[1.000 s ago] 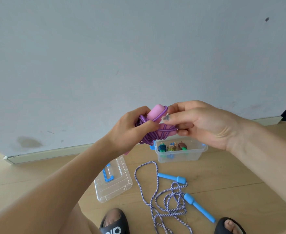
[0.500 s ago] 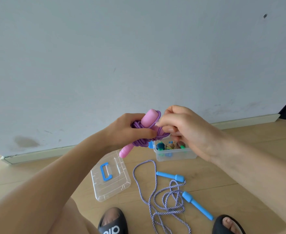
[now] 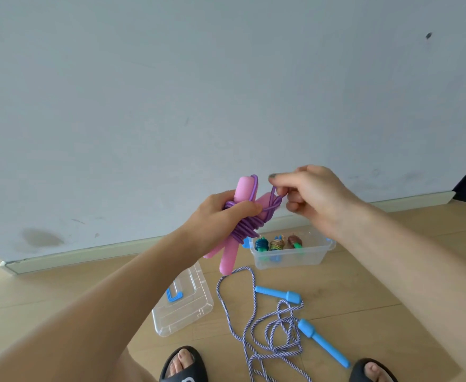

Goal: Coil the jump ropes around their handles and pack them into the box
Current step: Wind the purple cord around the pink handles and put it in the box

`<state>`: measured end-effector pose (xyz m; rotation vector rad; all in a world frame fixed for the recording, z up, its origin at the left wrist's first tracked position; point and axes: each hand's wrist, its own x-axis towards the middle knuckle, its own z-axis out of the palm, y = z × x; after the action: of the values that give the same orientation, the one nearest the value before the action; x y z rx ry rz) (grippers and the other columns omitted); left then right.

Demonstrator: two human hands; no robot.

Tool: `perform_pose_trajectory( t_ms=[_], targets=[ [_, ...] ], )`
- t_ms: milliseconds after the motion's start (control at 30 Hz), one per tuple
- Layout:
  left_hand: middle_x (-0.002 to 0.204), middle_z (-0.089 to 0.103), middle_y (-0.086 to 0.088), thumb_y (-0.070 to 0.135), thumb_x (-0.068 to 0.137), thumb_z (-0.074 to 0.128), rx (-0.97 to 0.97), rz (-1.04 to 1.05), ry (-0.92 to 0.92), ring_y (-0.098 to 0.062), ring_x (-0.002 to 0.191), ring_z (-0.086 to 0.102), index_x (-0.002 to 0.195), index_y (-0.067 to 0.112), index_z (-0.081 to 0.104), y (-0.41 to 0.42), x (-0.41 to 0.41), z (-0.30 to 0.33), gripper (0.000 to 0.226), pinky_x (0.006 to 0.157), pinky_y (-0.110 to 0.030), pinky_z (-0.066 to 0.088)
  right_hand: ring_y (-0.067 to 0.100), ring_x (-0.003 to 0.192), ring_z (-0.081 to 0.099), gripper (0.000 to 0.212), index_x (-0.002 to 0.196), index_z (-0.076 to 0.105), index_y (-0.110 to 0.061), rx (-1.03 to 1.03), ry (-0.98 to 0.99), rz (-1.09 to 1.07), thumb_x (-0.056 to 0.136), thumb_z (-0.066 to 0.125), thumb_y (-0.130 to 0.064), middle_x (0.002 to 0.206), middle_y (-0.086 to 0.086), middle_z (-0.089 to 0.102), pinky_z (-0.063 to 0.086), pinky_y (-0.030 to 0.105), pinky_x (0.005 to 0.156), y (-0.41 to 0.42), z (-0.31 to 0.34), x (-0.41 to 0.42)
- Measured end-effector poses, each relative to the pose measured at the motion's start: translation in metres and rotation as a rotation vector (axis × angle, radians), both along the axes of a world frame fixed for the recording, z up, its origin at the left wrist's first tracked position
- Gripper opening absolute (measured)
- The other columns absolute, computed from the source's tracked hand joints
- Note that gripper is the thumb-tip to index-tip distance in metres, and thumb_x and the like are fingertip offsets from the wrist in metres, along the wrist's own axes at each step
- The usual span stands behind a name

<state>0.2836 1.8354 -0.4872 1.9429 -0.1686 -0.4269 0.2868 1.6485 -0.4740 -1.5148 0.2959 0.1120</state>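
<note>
Three coiled ropes lie packed in the clear plastic box. Pink-handled purple rope nearly wound: gripped by left hand, last loop pinched by right hand fingers. Blue-handled striped rope left uncoiled on floor.

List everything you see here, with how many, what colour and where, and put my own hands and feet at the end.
pink-handled rope: one, purple cord coiled round pink handles, held up before the wall
blue-handled rope: one, striped purple-white cord, blue handles, loose on the floor
box: one, clear, on the floor by the wall
coiled ropes: three, mixed colours, inside the box
lid: one, clear, blue latch, on the floor left of the box
left hand: grips the pink bundle
right hand: pinches the purple cord's end
feet: two, black sandals, bottom edge
</note>
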Motion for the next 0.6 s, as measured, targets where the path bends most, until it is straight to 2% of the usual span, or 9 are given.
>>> perform_pose_trajectory(
  t_ms=[67, 167, 233, 333, 400, 467, 533, 600],
  targets=[
    [0.089, 0.074, -0.013, 0.041, 0.085, 0.068, 0.006, 0.019, 0.109, -0.024, 0.07, 0.068, 0.097, 0.015, 0.072, -0.003, 0.003, -0.008, 0.028, 0.079, -0.043, 0.058, 0.016, 0.052, 0.044, 0.033, 0.084, 0.041, -0.017, -0.302, -0.16, 0.012, 0.081, 0.073, -0.021, 0.069, 0.002, 0.068, 0.043, 0.029, 0.055, 0.003, -0.01, -0.001],
    [0.088, 0.075, -0.015, 0.044, 0.085, 0.067, -0.039, 0.036, 0.237, -0.029, 0.069, 0.067, 0.1, 0.014, 0.07, -0.012, 0.007, -0.015, 0.033, 0.091, -0.054, 0.055, 0.016, 0.067, 0.055, 0.019, 0.084, 0.048, -0.021, -0.503, -0.297, 0.049, 0.085, 0.066, -0.022, 0.085, -0.001, 0.066, 0.043, 0.03, 0.065, 0.011, -0.025, 0.004],
    [0.088, 0.075, -0.018, 0.046, 0.086, 0.066, -0.074, 0.044, 0.273, -0.03, 0.069, 0.067, 0.103, 0.015, 0.068, -0.018, 0.009, -0.019, 0.036, 0.094, -0.056, 0.053, 0.015, 0.071, 0.055, 0.011, 0.086, 0.052, -0.019, -0.574, -0.294, 0.036, 0.088, 0.062, -0.022, 0.084, -0.005, 0.062, 0.042, 0.029, 0.067, 0.014, -0.031, 0.008],
    [0.094, 0.076, -0.016, 0.054, 0.09, 0.061, -0.106, 0.042, 0.321, -0.031, 0.085, 0.073, 0.109, 0.019, 0.067, -0.023, 0.011, -0.026, 0.04, 0.097, -0.05, 0.054, 0.007, 0.071, 0.056, 0.007, 0.091, 0.06, -0.017, -0.532, -0.263, -0.008, 0.091, 0.06, -0.023, 0.081, -0.009, 0.061, 0.042, 0.027, 0.068, 0.015, -0.036, 0.01],
    [0.097, 0.077, -0.014, 0.056, 0.093, 0.056, -0.11, 0.024, 0.345, -0.029, 0.094, 0.074, 0.113, 0.02, 0.067, -0.027, 0.012, -0.028, 0.043, 0.097, -0.045, 0.055, 0.003, 0.076, 0.06, 0.011, 0.094, 0.066, -0.018, -0.473, -0.249, 0.021, 0.093, 0.057, -0.023, 0.086, -0.01, 0.065, 0.043, 0.025, 0.07, 0.015, -0.036, 0.01],
    [0.094, 0.077, -0.009, 0.053, 0.096, 0.053, -0.148, 0.03, 0.352, -0.027, 0.088, 0.075, 0.114, 0.02, 0.069, -0.03, 0.014, -0.028, 0.041, 0.095, -0.043, 0.056, 0.009, 0.092, 0.061, 0.014, 0.096, 0.067, -0.027, -0.448, -0.253, 0.046, 0.091, 0.055, -0.029, 0.1, -0.007, 0.067, 0.046, 0.027, 0.081, 0.015, -0.039, 0.011],
    [0.09, 0.078, -0.006, 0.047, 0.098, 0.052, -0.21, 0.063, 0.359, -0.028, 0.085, 0.075, 0.111, 0.02, 0.07, -0.033, 0.015, -0.028, 0.035, 0.093, -0.043, 0.057, 0.015, 0.109, 0.057, 0.026, 0.112, 0.062, -0.033, -0.439, -0.22, 0.031, 0.087, 0.054, -0.036, 0.118, -0.001, 0.061, 0.045, 0.033, 0.094, 0.015, -0.042, 0.013],
    [0.086, 0.076, -0.008, 0.041, 0.099, 0.051, -0.264, 0.113, 0.372, -0.031, 0.083, 0.074, 0.105, 0.017, 0.069, -0.037, 0.015, -0.03, 0.03, 0.091, -0.043, 0.058, 0.018, 0.115, 0.055, 0.038, 0.129, 0.051, -0.032, -0.389, -0.149, -0.028, 0.091, 0.053, -0.038, 0.128, 0.001, 0.055, 0.043, 0.034, 0.092, 0.013, -0.043, 0.014]
  ],
)
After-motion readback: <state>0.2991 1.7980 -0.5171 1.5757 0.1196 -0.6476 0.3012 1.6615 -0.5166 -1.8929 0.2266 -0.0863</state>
